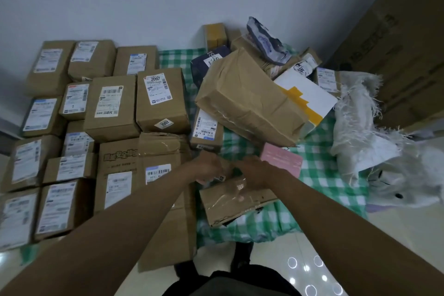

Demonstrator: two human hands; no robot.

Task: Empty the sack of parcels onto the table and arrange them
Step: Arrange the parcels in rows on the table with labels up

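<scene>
A taped brown cardboard parcel (pixel 236 200) lies near the front edge of the table with the green checked cloth (pixel 322 175). My left hand (pixel 208 168) grips its far left end and my right hand (pixel 255 172) grips its far right end. A flat pink parcel (pixel 282 157) lies just right of my right hand. Rows of labelled brown boxes (pixel 113 106) stand packed together on the left half. A loose heap with a big crumpled brown parcel (pixel 247 98) and a white box with yellow tape (pixel 305 94) sits at the back right. The white woven sack (pixel 360 127) lies slumped at the right edge.
A large cardboard carton (pixel 403 38) leans against the wall at the far right. A grey plastic mailer (pixel 266 41) tops the heap by the wall. Tiled floor (pixel 312 259) shows below the table's front edge.
</scene>
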